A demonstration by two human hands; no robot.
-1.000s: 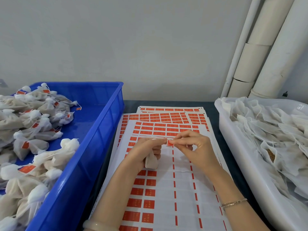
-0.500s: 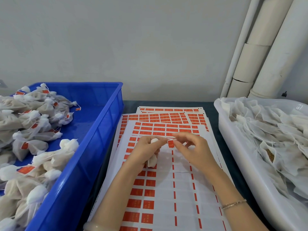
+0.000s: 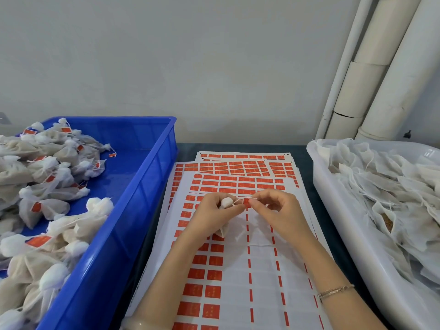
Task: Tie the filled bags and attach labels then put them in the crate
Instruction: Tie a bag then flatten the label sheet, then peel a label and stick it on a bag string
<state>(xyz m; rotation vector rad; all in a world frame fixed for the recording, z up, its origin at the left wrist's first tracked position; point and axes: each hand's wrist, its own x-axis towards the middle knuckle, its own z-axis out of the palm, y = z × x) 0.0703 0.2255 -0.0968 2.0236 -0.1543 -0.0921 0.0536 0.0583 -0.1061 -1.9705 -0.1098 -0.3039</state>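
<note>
My left hand (image 3: 214, 215) grips a small white filled bag (image 3: 225, 203); its tied top pokes up between my fingers and its lower corner sticks out below my palm. A thin string runs from the bag to a small red label (image 3: 246, 202), pinched between the fingertips of my left hand and my right hand (image 3: 278, 213). Both hands hover over the top sheet of red labels (image 3: 238, 258) in the middle of the table. The blue crate (image 3: 133, 210) at the left holds several tied, labelled bags (image 3: 42, 186).
A white tub (image 3: 345, 234) at the right is heaped with untied white bags (image 3: 392, 191). More label sheets (image 3: 238, 167) lie stacked under the top one. White pipes (image 3: 381, 67) stand against the wall at the back right.
My left hand has turned so the bag's tied top now shows between the fingers. The label and string stay pinched between both hands at about the same spot.
</note>
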